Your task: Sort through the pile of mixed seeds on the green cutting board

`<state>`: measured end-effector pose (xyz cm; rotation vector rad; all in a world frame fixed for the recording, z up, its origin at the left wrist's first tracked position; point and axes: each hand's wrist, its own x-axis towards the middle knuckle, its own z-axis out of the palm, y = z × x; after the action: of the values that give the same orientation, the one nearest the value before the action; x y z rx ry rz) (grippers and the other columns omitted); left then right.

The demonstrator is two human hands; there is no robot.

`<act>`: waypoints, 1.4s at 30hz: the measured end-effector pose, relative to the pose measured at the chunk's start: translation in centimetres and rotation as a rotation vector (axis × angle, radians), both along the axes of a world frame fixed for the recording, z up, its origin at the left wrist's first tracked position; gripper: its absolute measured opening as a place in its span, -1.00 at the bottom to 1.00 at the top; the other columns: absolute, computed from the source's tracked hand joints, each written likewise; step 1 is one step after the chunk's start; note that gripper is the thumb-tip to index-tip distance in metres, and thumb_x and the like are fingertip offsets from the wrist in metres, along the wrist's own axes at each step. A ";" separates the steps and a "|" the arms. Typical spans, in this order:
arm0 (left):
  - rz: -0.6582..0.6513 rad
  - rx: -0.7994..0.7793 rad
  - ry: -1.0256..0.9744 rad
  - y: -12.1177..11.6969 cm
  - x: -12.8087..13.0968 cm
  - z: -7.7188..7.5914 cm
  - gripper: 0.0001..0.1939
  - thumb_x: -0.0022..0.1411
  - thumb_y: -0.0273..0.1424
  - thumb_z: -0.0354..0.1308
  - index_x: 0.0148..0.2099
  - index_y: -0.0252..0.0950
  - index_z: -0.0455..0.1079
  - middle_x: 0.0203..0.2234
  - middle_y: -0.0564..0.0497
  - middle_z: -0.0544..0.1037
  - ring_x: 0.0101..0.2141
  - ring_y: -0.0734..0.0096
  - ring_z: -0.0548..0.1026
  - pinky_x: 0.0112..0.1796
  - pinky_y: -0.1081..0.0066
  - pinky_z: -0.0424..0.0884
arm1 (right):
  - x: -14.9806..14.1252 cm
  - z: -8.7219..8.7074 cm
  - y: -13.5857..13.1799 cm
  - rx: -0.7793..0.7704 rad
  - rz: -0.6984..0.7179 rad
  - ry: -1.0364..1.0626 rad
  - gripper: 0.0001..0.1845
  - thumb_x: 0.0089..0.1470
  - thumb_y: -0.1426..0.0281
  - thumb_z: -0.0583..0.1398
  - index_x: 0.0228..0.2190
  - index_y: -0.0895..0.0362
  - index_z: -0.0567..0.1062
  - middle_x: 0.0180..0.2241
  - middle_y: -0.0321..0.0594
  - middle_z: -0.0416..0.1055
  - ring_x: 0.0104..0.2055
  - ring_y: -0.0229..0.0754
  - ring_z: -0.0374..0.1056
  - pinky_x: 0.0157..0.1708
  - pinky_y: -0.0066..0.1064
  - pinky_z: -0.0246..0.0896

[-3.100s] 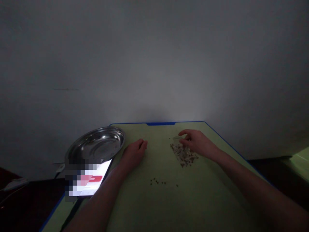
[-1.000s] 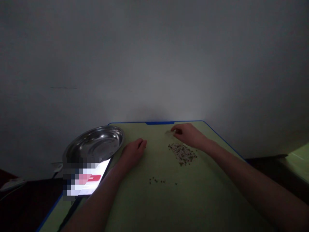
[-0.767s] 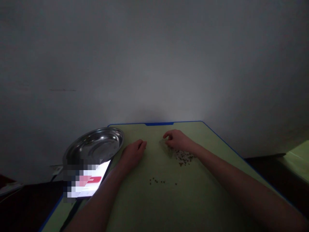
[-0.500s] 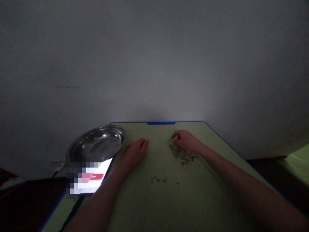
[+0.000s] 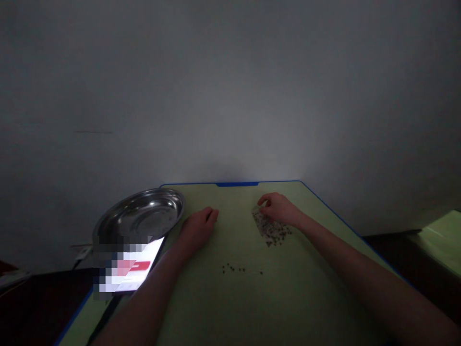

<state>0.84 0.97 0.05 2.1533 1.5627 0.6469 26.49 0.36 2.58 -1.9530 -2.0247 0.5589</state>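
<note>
On the right of the table, my right hand (image 5: 279, 207) is curled over a thin see-through plastic bag (image 5: 256, 214), its thumb at the bag's far left edge. The index finger arches above the thumb; the other fingers are hidden. Small dark grains (image 5: 275, 236) lie thickly in or under the bag and spread just in front of it; the dim light does not show which. Left of centre, my left hand (image 5: 200, 226) rests on the table in a loose fist, with nothing seen in it. Several loose grains (image 5: 232, 268) lie in a short row nearer to me.
A shiny steel basin (image 5: 139, 206) stands tilted at the table's left side. In front of it, a lit phone screen (image 5: 144, 265) is partly blurred out. The pale green table (image 5: 216, 307) has a blue edge and meets a grey wall (image 5: 230, 120) at the back.
The view has shifted slightly to the right. My right hand and the plastic bag have moved a little to the right against the table. My left hand stays put.
</note>
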 end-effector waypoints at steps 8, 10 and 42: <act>0.006 -0.009 0.002 0.0 0.1 0.0 -0.67 0.30 -0.19 -0.18 -0.41 -0.22 0.25 -0.47 0.00 0.46 -0.41 0.31 0.42 -0.38 0.39 0.20 | 2.3 3.1 -2.2 0.141 0.014 0.095 -0.76 0.10 0.42 0.16 -0.17 0.23 0.49 -0.47 -0.19 0.55 -0.53 -0.27 0.40 -0.49 -0.47 0.24; 0.005 -0.008 0.002 0.0 0.1 0.0 -0.67 0.29 -0.20 -0.18 -0.41 -0.22 0.25 -0.48 0.00 0.45 -0.41 0.31 0.42 -0.38 0.39 0.20 | 3.2 4.0 -3.7 0.175 0.047 0.082 -0.79 0.09 0.40 0.18 -0.22 0.18 0.52 -0.43 -0.20 0.56 -0.45 -0.23 0.42 -0.46 -0.45 0.23; 0.009 0.003 -0.006 0.2 0.0 -0.1 -0.68 0.27 -0.19 -0.16 -0.43 -0.22 0.25 -0.47 0.01 0.47 -0.42 0.32 0.41 -0.40 0.39 0.17 | 4.2 2.8 -6.2 0.103 0.506 0.067 -0.84 0.13 0.49 0.20 -0.32 0.09 0.61 -0.36 -0.25 0.49 -0.28 -0.24 0.39 -0.24 -0.45 0.21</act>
<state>0.85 1.15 0.00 2.1455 1.5695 0.6582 30.65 -5.88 5.39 -1.3391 -2.4539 0.5986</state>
